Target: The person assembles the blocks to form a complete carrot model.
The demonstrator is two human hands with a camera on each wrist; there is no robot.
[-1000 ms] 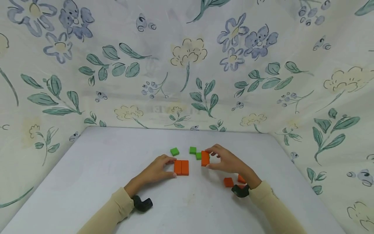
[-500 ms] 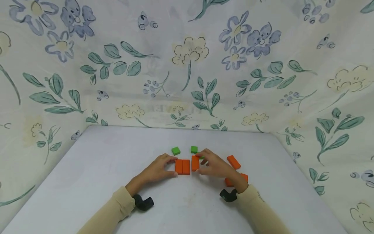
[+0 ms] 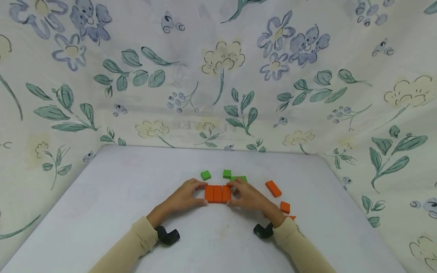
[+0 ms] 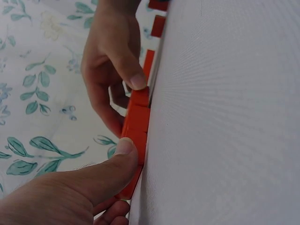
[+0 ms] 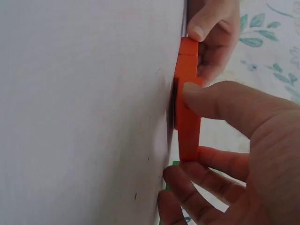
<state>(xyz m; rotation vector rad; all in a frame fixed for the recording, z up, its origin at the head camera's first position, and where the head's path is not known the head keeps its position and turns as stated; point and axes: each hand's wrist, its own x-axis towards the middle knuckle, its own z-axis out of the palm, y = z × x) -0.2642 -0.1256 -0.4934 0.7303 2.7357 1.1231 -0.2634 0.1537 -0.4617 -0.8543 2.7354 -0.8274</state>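
Observation:
Three orange blocks stand side by side in a row on the table. At the row's left end my left hand pinches the left block between thumb and fingers. My right hand pinches the right block across its far and near ends. In the left wrist view, the left thumb presses the near face of an orange block. The right wrist view has the right thumb on its block, which sits a little raised or tilted against the neighbouring one.
Small green blocks lie behind the row, with more green by the right hand. To the right are an orange block, a smaller orange one and an orange piece partly behind the right forearm.
My right hand has brought its orange block leftward, from apart to beside the other two. More of the green and orange blocks at right now shows. The left hand has stayed in place.

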